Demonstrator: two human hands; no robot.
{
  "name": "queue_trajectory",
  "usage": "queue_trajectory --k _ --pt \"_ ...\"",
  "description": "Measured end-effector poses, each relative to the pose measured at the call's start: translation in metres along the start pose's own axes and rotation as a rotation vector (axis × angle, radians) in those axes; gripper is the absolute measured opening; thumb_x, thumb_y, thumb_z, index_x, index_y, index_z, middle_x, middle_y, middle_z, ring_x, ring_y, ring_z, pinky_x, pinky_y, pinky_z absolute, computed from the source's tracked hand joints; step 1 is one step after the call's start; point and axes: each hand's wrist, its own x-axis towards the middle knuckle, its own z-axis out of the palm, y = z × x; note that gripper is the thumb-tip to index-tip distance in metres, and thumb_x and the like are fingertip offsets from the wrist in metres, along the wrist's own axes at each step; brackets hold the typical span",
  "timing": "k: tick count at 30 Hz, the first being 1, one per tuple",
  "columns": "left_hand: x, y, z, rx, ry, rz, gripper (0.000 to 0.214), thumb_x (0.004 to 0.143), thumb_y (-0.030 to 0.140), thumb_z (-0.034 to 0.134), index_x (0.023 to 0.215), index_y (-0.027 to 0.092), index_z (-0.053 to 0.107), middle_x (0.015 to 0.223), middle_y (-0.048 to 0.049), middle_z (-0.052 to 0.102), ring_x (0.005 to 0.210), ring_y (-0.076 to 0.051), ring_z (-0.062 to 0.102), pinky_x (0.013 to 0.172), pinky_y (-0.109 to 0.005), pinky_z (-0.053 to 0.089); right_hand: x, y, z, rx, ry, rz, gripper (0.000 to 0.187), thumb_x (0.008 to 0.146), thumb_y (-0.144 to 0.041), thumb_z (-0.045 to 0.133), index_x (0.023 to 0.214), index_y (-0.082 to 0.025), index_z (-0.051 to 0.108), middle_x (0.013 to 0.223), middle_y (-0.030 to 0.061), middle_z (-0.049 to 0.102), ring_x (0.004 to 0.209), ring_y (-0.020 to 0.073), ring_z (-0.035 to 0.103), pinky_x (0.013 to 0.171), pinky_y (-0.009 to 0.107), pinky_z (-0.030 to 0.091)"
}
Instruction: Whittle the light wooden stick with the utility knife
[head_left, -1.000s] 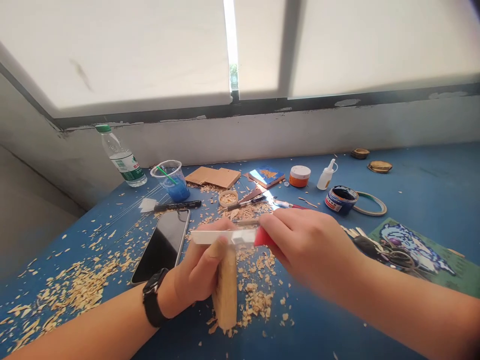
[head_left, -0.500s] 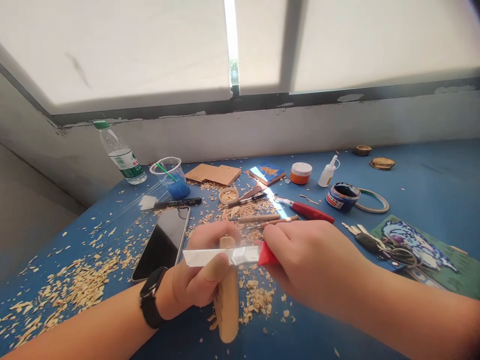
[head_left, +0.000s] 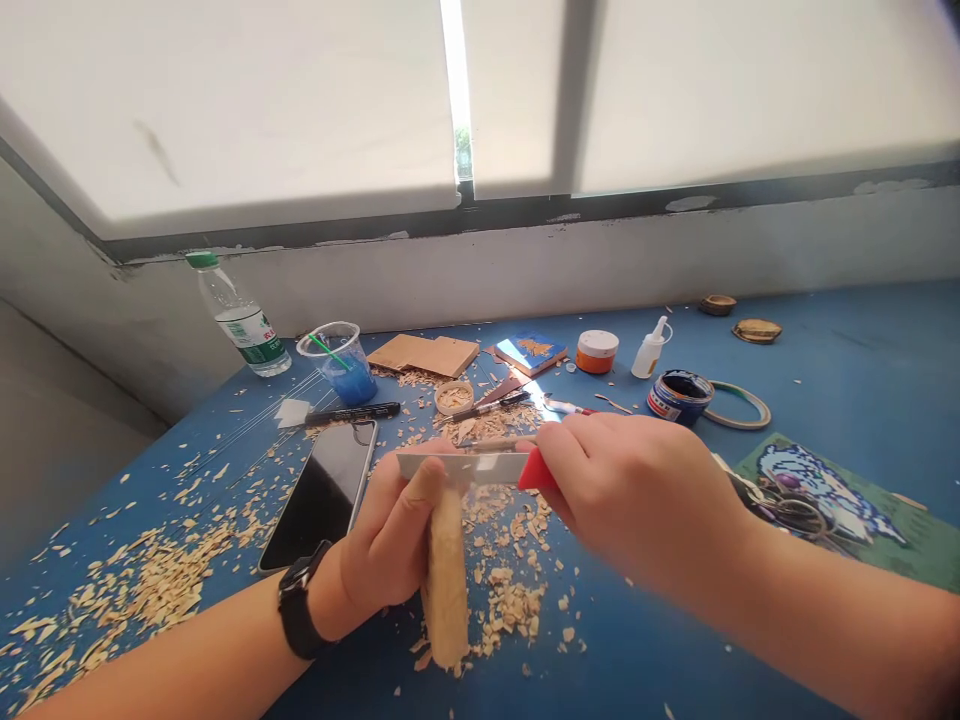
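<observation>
My left hand (head_left: 397, 530) is wrapped around a pale, whittled piece of wood (head_left: 448, 590), which points down toward me. Its thumb presses on the back of the knife blade (head_left: 480, 467). In my right hand (head_left: 630, 480) is the red handle (head_left: 535, 470) of that carving knife, fingers closed around it. The blade lies crosswise over the wood's upper end, which the fingers and blade partly hide. Wood shavings (head_left: 514, 600) lie on the table just right of the wood.
A phone (head_left: 322, 490), marker (head_left: 352, 413), plastic cup of blue liquid (head_left: 349, 375) and water bottle (head_left: 251, 330) stand or lie at left. Beyond are wooden boards (head_left: 424, 354), an orange jar (head_left: 597, 352), glue bottle (head_left: 651, 350) and dark paint jar (head_left: 679, 397). Keys (head_left: 787, 510) lie at right.
The knife has moved up and away along the wood, its blade now turned more edge-on. My right hand has shifted slightly right; my left hand keeps its hold.
</observation>
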Motion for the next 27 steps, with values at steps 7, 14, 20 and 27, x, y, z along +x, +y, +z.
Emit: queue_trajectory --k 7,14,20,27 --pt "0.001 0.001 -0.005 -0.198 -0.247 -0.056 0.053 0.093 0.073 0.047 0.102 0.021 0.052 0.089 -0.0023 0.048 0.079 -0.021 0.044 0.073 -0.035 0.041 0.001 -0.004 -0.006 0.318 -0.335 0.037 0.014 0.082 -0.018 0.066 0.079 -0.022 0.052 0.067 -0.0012 0.063 0.054 0.0161 0.053 0.052 0.031 0.019" --pt "-0.007 0.013 -0.006 -0.322 -0.282 -0.138 0.045 0.092 0.064 0.057 0.112 0.024 0.049 0.116 -0.0088 0.048 0.105 -0.029 0.046 0.089 -0.040 0.043 -0.004 -0.011 -0.006 0.301 -0.226 -0.108 0.020 0.079 -0.016 0.070 0.078 -0.022 0.051 0.067 -0.0014 0.060 0.054 0.0159 0.051 0.051 0.032 0.018" --pt "0.001 0.006 -0.004 -0.440 -0.309 -0.012 0.047 0.086 0.060 0.067 0.108 0.023 0.049 0.116 -0.0105 0.046 0.111 -0.031 0.046 0.098 -0.047 0.044 -0.006 -0.012 0.001 0.274 -0.155 -0.092 0.016 0.079 -0.012 0.067 0.079 -0.021 0.053 0.067 -0.0001 0.060 0.058 0.0179 0.054 0.053 0.033 0.019" --pt "0.005 0.015 -0.009 -0.412 -0.348 0.027 0.037 0.087 0.052 0.065 0.106 0.022 0.054 0.105 -0.0099 0.054 0.099 -0.029 0.053 0.092 -0.048 0.046 -0.007 -0.016 0.006 0.279 -0.101 -0.167 0.011 0.087 -0.015 0.061 0.080 -0.020 0.054 0.069 0.0004 0.058 0.057 0.0175 0.050 0.052 0.034 0.020"
